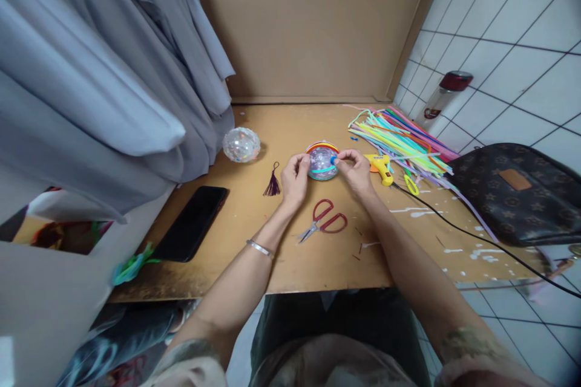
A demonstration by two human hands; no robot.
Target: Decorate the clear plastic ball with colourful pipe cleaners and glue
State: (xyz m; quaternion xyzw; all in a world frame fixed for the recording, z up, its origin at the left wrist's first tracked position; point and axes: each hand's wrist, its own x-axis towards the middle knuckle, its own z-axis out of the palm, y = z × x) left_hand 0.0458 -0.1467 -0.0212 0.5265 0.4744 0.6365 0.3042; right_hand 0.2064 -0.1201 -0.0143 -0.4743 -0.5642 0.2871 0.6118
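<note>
A clear ball [321, 163] with red, orange and yellow bands over its top and a teal strip across its front is between my two hands. My left hand [295, 180] is closed on its left edge. On the right side, my right hand [353, 170] pinches a small blue piece [333, 160] against the ball; the exact kind of this piece is too small to tell. Red-handled scissors [323, 222] lie just below the ball, blades to the left. Left of my left hand rests a dark purple tassel [272, 182].
A second clear ball [241, 145] and a black phone [191, 224] are at left. On the right are a yellow glue gun [382, 168] with a trailing black cord [458, 230], colourful pipe cleaners [399, 136], a dark bag [512, 193] and a bottle [442, 100]. Grey cloth [118, 72] hangs left.
</note>
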